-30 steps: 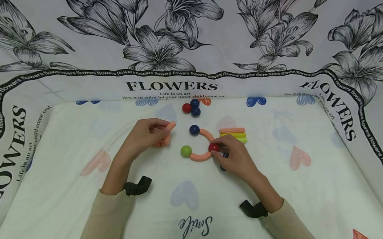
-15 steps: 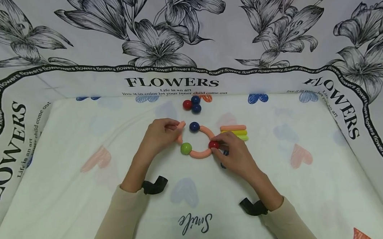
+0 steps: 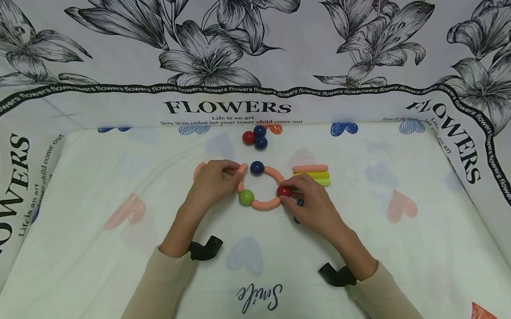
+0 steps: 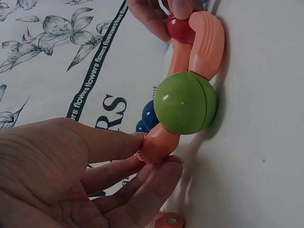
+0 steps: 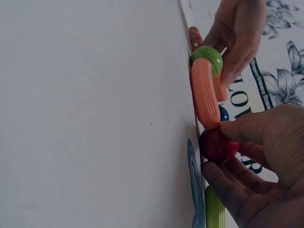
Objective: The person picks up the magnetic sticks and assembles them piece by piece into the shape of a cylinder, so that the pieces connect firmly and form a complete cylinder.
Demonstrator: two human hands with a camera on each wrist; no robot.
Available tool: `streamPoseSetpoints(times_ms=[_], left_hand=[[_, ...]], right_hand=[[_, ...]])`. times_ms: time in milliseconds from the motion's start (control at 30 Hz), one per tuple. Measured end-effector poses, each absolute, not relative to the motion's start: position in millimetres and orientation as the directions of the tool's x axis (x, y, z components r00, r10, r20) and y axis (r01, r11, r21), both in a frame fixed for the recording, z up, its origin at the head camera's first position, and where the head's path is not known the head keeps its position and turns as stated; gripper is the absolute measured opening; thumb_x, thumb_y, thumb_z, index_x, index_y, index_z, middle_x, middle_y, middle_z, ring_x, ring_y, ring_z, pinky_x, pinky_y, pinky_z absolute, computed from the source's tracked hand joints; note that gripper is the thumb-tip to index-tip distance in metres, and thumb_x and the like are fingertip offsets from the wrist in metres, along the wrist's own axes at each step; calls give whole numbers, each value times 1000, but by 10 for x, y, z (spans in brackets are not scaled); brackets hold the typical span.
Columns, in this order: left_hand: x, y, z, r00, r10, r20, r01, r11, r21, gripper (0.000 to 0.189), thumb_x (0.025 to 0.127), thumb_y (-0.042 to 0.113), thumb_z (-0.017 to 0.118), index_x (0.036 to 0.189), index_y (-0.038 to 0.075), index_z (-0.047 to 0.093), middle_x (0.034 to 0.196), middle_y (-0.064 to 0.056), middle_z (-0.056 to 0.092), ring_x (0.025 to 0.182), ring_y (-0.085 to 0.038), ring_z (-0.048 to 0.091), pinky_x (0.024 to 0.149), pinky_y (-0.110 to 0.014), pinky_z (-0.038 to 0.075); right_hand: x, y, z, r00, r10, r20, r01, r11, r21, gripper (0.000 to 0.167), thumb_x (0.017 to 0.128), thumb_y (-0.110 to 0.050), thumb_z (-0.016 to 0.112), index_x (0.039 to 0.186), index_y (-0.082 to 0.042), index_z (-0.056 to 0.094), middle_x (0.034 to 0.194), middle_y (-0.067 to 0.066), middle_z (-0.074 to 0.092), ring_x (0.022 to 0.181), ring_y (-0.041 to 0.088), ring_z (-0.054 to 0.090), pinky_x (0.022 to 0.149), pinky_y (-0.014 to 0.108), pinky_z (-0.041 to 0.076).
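Note:
My left hand pinches a curved orange rod between thumb and fingers. The rod's lower end meets a green ball; its upper end comes close to a dark blue ball. With thumb and fingertips, my right hand holds a red ball at the right of the ring. One curved orange rod joins the green and red balls along the near side. Another curved orange rod runs from the dark blue ball to the red one.
Behind the ring sit a loose red ball and two dark blue balls. Straight orange, yellow and green rods lie right of it. More orange pieces and dark blue ones are partly hidden by my hands.
My left hand has moved right, bringing the curved orange rod from apart on the left up to the green ball. My right hand stays on the red ball.

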State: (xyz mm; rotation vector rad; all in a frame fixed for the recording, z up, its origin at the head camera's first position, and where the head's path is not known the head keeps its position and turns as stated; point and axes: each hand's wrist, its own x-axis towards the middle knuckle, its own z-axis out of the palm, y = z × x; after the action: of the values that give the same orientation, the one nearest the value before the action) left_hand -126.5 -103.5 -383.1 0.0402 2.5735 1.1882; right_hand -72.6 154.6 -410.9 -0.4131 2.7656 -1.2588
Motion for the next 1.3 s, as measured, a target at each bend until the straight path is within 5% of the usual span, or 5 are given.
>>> streamPoseSetpoints(times_ms=[367,1300], left_hand=[[-1258,-974,-3848,-956,197,-217,-12,713,701,39,103,36,69,125,6,78,110,-9,81,107,-25,69,82,-35,55],[-1195,-848,-3824,-963,143,-227,-34,775,631,33,104,30,69,125,7,78,105,-7,80,88,-21,70,73,-29,53]], right_hand=[[-741,1564,-4127,-953,-298,52,-240,637,-733,35,98,-12,77,132,-8,69,127,10,68,115,23,70,96,38,63],[-732,1568,-4117,-952,-303,34,-222,612,-759,29,99,-13,76,127,-8,72,122,9,68,112,22,72,95,36,63]])
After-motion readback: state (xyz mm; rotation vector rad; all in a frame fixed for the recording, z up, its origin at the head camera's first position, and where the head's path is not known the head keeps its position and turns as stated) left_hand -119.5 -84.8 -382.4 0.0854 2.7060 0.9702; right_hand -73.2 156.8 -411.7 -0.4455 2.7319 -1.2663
